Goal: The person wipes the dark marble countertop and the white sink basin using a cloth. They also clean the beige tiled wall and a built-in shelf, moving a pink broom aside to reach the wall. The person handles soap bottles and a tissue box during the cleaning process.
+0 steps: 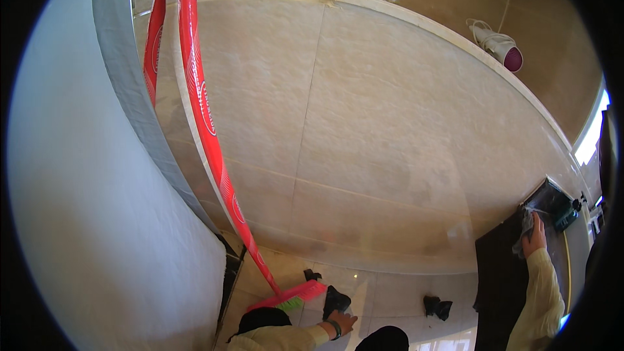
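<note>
The work looks unfinished, how much remains unclear: the right hand (535, 235) is curled around crumpled plastic (526, 226) at the dark cabinet (504, 279), while the left hand (342, 322), loosely open and seemingly empty, hangs near a black object (336, 300).

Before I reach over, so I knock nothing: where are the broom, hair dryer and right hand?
Broom (207, 120): head view, red handle.
Hair dryer (496, 44): head view, white body.
Right hand (535, 238): head view, back of the hand.

Right hand (534, 240) holding crumpled plastic (524, 227), broom (207, 131) left
</note>
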`<state>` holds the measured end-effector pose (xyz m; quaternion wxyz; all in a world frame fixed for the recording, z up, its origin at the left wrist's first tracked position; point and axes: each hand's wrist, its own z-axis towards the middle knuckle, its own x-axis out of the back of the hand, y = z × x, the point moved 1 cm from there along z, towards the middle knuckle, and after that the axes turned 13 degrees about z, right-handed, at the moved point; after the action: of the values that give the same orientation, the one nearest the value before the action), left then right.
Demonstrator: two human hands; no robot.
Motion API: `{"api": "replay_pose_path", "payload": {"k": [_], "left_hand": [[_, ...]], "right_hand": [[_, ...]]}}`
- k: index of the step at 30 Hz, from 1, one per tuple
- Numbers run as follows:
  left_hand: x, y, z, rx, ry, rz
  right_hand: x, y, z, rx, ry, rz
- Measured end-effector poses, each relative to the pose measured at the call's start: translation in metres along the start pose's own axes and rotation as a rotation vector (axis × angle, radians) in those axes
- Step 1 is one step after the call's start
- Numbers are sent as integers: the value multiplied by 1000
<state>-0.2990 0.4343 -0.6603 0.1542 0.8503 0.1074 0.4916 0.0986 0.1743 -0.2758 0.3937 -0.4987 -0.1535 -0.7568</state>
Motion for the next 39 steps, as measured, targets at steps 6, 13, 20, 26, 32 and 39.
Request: {"api": "replay_pose_path", "payload": {"k": [6, 13, 20, 26, 32, 39], "left_hand": [[-5, 1, 4, 25, 31, 3], [10, 1, 0, 16, -19, -4], [11, 6, -3, 30, 11, 17], [9, 5, -3, 41, 33, 28], [13, 10, -4, 43, 36, 31], [4, 9, -1, 39, 111, 30]], "right_hand": [[0, 2, 2, 8, -5, -4], [-2, 10, 1, -19, -3, -9], [-2, 12, 0, -6, -1, -13], [-1, 6, 2, -24, -9, -12], [2, 9, -1, -9, -3, -31], [1, 5, 1, -27, -13, -22]]}}
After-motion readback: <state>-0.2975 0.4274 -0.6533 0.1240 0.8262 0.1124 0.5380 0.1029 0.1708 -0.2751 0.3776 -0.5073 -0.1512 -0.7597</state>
